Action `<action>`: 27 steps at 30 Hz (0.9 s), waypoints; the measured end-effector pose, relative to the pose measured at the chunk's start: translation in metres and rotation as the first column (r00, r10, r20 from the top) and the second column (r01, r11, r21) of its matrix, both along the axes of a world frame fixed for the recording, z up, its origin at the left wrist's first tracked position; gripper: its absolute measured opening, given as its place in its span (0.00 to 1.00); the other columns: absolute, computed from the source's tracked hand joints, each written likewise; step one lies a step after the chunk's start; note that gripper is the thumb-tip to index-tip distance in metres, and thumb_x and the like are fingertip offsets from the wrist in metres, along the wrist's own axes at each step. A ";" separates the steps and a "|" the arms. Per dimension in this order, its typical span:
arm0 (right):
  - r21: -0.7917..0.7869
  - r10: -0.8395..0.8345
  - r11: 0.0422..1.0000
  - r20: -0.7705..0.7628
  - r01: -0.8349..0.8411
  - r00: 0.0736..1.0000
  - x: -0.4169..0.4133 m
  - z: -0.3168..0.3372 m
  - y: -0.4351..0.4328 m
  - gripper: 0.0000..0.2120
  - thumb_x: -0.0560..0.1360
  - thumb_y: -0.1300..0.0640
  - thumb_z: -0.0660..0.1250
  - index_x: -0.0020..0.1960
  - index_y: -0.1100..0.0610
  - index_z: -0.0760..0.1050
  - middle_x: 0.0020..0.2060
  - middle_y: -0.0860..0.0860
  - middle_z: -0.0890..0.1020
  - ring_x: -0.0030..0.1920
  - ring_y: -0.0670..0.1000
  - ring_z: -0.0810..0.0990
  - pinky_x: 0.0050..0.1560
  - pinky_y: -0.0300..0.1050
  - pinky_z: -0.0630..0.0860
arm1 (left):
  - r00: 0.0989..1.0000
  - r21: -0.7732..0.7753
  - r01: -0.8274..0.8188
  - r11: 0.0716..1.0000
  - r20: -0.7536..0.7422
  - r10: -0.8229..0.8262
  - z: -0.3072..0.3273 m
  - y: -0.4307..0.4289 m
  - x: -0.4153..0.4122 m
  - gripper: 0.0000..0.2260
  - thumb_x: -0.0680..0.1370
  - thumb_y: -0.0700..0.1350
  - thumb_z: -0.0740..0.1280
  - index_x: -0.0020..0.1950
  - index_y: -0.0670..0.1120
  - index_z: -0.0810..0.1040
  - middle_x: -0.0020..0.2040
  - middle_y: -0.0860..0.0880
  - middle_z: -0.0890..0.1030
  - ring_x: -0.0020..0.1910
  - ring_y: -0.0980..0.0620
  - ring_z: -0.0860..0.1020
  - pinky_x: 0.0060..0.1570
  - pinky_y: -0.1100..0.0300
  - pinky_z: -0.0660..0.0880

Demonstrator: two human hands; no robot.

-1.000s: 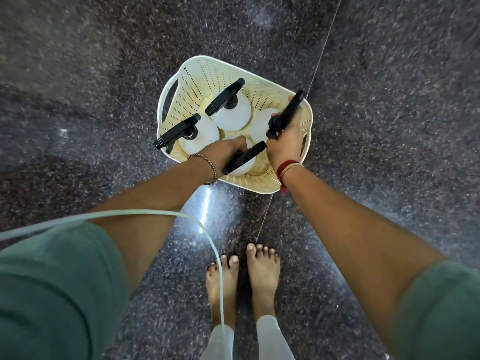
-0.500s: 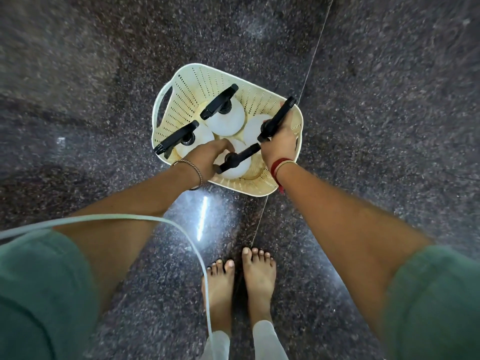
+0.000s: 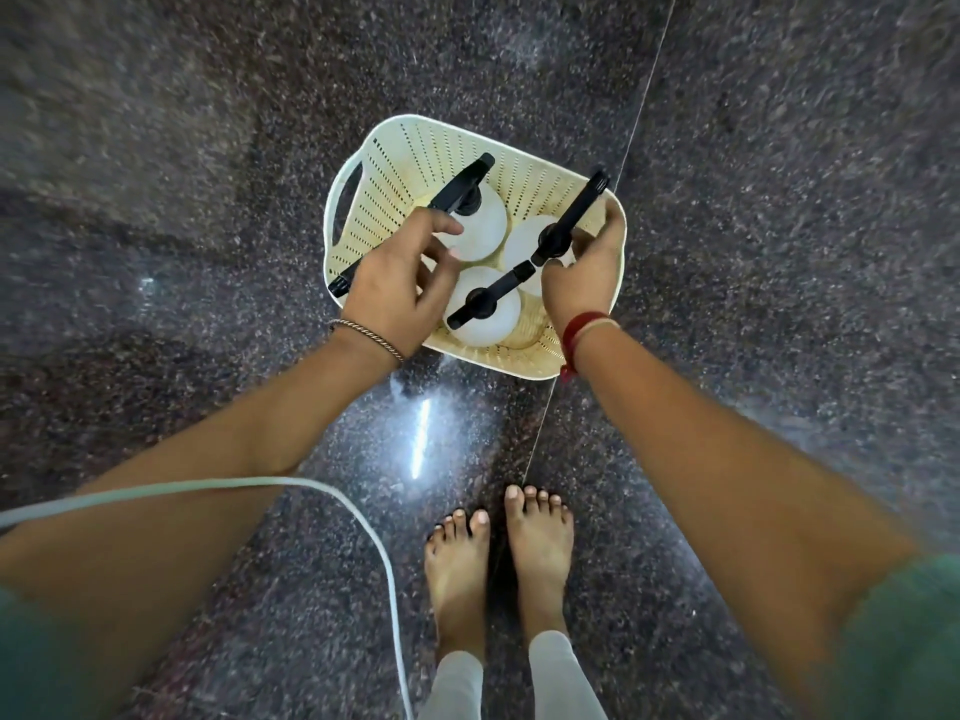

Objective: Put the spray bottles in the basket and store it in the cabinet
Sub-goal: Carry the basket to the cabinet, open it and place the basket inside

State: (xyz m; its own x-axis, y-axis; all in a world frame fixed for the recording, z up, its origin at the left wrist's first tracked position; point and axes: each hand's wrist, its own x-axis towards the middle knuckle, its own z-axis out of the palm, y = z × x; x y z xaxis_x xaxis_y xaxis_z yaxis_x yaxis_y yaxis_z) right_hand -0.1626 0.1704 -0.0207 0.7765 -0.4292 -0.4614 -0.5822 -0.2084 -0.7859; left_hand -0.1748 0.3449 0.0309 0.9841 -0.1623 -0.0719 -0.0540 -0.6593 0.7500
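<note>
Below, basket [image 3: 395, 163] on speckled granite floor [image 3: 208, 148]; left hand [image 3: 395, 283] fingers spread, right hand [image 3: 587, 272] grips rim.

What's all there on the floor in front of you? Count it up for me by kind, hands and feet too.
Spray bottles, white with black heads: 4 (three in plain sight, the fourth mostly hidden under the left hand, only its black nozzle tip showing)
Basket, cream, perforated: 1
Hands: 2, left hand and right hand
Bare feet: 2
Total: 9
</note>
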 end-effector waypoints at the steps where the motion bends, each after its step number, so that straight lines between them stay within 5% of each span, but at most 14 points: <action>1: 0.025 -0.033 0.999 0.025 0.033 0.999 -0.004 0.008 0.001 0.37 0.70 0.68 0.62 0.74 0.51 0.53 0.60 0.52 0.77 0.57 0.47 0.76 0.60 0.46 0.74 | 0.999 0.003 0.008 1.000 0.034 -0.008 0.009 -0.005 0.002 0.09 0.78 0.46 0.61 0.57 0.46 0.73 0.36 0.61 0.74 0.28 0.61 0.74 0.31 0.71 0.69; 3: -0.002 -0.026 1.000 0.124 0.026 0.992 -0.014 0.024 0.004 0.36 0.71 0.68 0.62 0.74 0.54 0.53 0.66 0.55 0.71 0.66 0.49 0.70 0.68 0.46 0.68 | 0.994 -0.018 0.037 0.999 0.108 -0.035 0.029 -0.013 0.010 0.09 0.78 0.44 0.62 0.57 0.44 0.74 0.37 0.58 0.75 0.30 0.58 0.72 0.33 0.68 0.69; 6: -0.284 0.111 0.959 0.344 -0.009 0.932 -0.025 0.045 0.000 0.36 0.70 0.67 0.63 0.75 0.58 0.53 0.72 0.58 0.61 0.73 0.50 0.58 0.71 0.32 0.51 | 0.926 0.116 0.040 0.992 0.369 -0.081 0.051 -0.011 0.034 0.14 0.77 0.45 0.62 0.60 0.40 0.74 0.53 0.43 0.78 0.50 0.54 0.74 0.52 0.66 0.66; 10: -0.605 0.168 0.796 0.232 0.007 0.958 -0.025 0.046 -0.017 0.38 0.74 0.50 0.64 0.76 0.55 0.47 0.77 0.57 0.50 0.76 0.55 0.50 0.73 0.60 0.43 | 0.913 0.421 -0.158 0.893 0.408 -0.030 0.051 0.013 0.067 0.29 0.74 0.52 0.63 0.73 0.44 0.62 0.74 0.36 0.61 0.73 0.35 0.59 0.71 0.40 0.57; 13: -0.548 0.038 0.836 0.123 0.036 0.992 -0.027 0.035 -0.027 0.45 0.71 0.39 0.65 0.76 0.55 0.45 0.77 0.58 0.46 0.76 0.59 0.49 0.71 0.69 0.45 | 0.945 0.387 -0.299 0.872 0.248 0.214 0.031 0.040 0.078 0.39 0.72 0.57 0.63 0.78 0.44 0.52 0.77 0.34 0.50 0.75 0.33 0.50 0.71 0.35 0.50; 15: -0.458 -0.029 0.887 0.074 0.060 0.997 -0.030 0.025 -0.029 0.50 0.68 0.34 0.66 0.76 0.53 0.42 0.77 0.56 0.43 0.76 0.60 0.46 0.70 0.71 0.44 | 0.917 0.394 -0.367 0.843 0.000 0.399 0.008 0.055 0.085 0.44 0.70 0.57 0.68 0.78 0.49 0.46 0.78 0.38 0.45 0.76 0.35 0.46 0.72 0.34 0.48; 18: -0.350 -0.058 0.936 -0.019 0.048 0.998 -0.034 0.009 -0.021 0.50 0.68 0.34 0.66 0.76 0.50 0.38 0.77 0.53 0.40 0.76 0.61 0.43 0.68 0.72 0.44 | 0.799 0.338 -0.348 0.874 -0.380 0.465 -0.021 0.061 0.084 0.49 0.71 0.54 0.72 0.77 0.54 0.38 0.78 0.41 0.41 0.77 0.38 0.46 0.74 0.38 0.51; 20: -0.315 -0.014 0.949 -0.050 -0.003 0.999 -0.034 0.001 -0.014 0.46 0.72 0.40 0.66 0.76 0.49 0.38 0.77 0.53 0.39 0.75 0.63 0.44 0.68 0.71 0.47 | 0.730 0.280 -0.379 0.882 -0.495 0.471 -0.035 0.059 0.082 0.50 0.71 0.52 0.73 0.76 0.55 0.36 0.79 0.41 0.43 0.77 0.40 0.51 0.74 0.42 0.56; 22: -0.270 0.013 0.963 -0.020 -0.018 1.000 -0.033 -0.007 -0.012 0.41 0.75 0.54 0.65 0.76 0.51 0.40 0.77 0.56 0.43 0.75 0.61 0.49 0.71 0.59 0.54 | 0.721 0.257 -0.372 0.892 -0.525 0.452 -0.046 0.057 0.083 0.47 0.73 0.48 0.71 0.77 0.54 0.38 0.78 0.40 0.53 0.75 0.41 0.60 0.72 0.46 0.61; 24: -0.225 0.005 0.974 -0.006 -0.006 1.000 -0.032 -0.011 -0.014 0.39 0.74 0.65 0.61 0.76 0.50 0.43 0.73 0.59 0.62 0.70 0.56 0.64 0.66 0.44 0.64 | 0.757 0.268 -0.338 0.902 -0.493 0.429 -0.053 0.060 0.082 0.38 0.75 0.44 0.70 0.78 0.49 0.51 0.72 0.41 0.67 0.68 0.42 0.70 0.65 0.55 0.67; 25: -0.221 0.000 0.975 -0.025 -0.005 1.000 -0.032 -0.011 -0.016 0.38 0.73 0.67 0.59 0.76 0.49 0.46 0.64 0.58 0.74 0.61 0.55 0.74 0.62 0.45 0.70 | 0.765 0.293 -0.331 0.897 -0.473 0.437 -0.053 0.061 0.082 0.31 0.75 0.43 0.70 0.75 0.45 0.60 0.68 0.40 0.73 0.64 0.42 0.73 0.61 0.56 0.69; 27: -0.262 0.001 0.965 -0.066 -0.018 0.998 -0.031 -0.012 -0.020 0.35 0.73 0.67 0.57 0.76 0.48 0.51 0.43 0.51 0.79 0.44 0.53 0.78 0.52 0.48 0.76 | 0.771 0.393 -0.293 0.872 -0.442 0.458 -0.053 0.064 0.082 0.22 0.73 0.44 0.72 0.65 0.41 0.72 0.60 0.39 0.78 0.59 0.40 0.77 0.58 0.52 0.73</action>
